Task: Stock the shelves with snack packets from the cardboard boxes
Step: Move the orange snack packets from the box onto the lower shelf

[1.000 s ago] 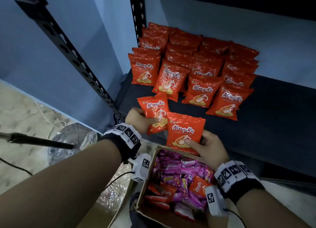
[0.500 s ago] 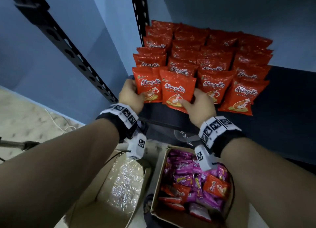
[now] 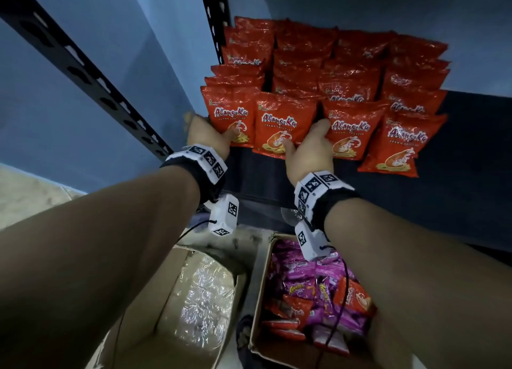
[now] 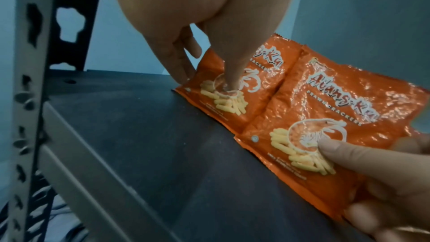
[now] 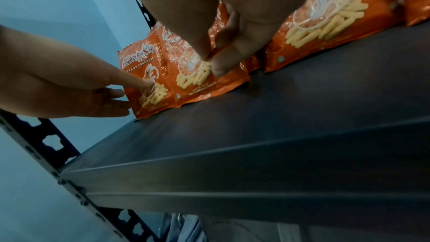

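Rows of red prawn-cracker packets (image 3: pixel 346 72) stand leaning on the dark shelf (image 3: pixel 457 202). My left hand (image 3: pixel 221 136) pinches the front-left packet (image 3: pixel 230 111) at its lower left corner, thumb (image 4: pixel 230 80) on the front and fingers behind the edge. Beside it, my right hand (image 3: pixel 304 138) grips the second packet (image 3: pixel 282 119) low down, thumb (image 5: pixel 221 62) on the printed front. Both packets (image 4: pixel 325 98) rest with their bottom edges on the shelf, side by side at the front of the rows.
Below the shelf stands an open cardboard box (image 3: pixel 259 285) with several purple and red packets (image 3: pixel 304 280). To its left is another box (image 3: pixel 149 307) holding crinkled clear plastic (image 3: pixel 205 294). A black perforated upright (image 3: pixel 91 72) runs along the left. The shelf's right side is bare.
Both hands carried their packets from above the box up to the shelf and set them at the front of the left two rows.
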### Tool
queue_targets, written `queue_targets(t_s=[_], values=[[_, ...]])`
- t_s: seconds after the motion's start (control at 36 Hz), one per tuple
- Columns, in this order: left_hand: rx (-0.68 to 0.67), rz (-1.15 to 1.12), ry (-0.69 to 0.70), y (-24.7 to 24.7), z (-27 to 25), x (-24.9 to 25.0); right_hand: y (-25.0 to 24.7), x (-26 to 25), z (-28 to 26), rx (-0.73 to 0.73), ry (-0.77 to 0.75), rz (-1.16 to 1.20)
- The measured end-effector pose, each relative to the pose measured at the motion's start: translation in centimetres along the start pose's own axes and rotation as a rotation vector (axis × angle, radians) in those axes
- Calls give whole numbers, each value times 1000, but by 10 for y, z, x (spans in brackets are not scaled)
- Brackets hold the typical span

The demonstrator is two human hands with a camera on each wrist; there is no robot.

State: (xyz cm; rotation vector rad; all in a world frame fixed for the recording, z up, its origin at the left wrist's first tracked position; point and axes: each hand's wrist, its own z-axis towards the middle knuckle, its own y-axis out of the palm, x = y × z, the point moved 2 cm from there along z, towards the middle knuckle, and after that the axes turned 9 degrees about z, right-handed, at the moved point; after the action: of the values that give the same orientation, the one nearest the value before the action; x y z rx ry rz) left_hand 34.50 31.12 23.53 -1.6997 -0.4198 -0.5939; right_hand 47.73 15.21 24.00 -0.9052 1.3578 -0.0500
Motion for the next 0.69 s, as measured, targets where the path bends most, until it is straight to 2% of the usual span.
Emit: queue_targets(t_s=[0.14,0.19,0.36,0.5,0.69], values=[[27,25,35,5,1,-7,4,3,-4,37,15,87],[32,23,48,7,2,-9,8,6,-7,-18,-52,73],[29,21,87,10,-5,-9,27,8,-13,-312,-238,-17],[-24,24,144,7,-16,-10,30,10,-4,-371,-252,-178],[-140,38,226,5,-28,-10,27,7,-10,-447,-222,-188]])
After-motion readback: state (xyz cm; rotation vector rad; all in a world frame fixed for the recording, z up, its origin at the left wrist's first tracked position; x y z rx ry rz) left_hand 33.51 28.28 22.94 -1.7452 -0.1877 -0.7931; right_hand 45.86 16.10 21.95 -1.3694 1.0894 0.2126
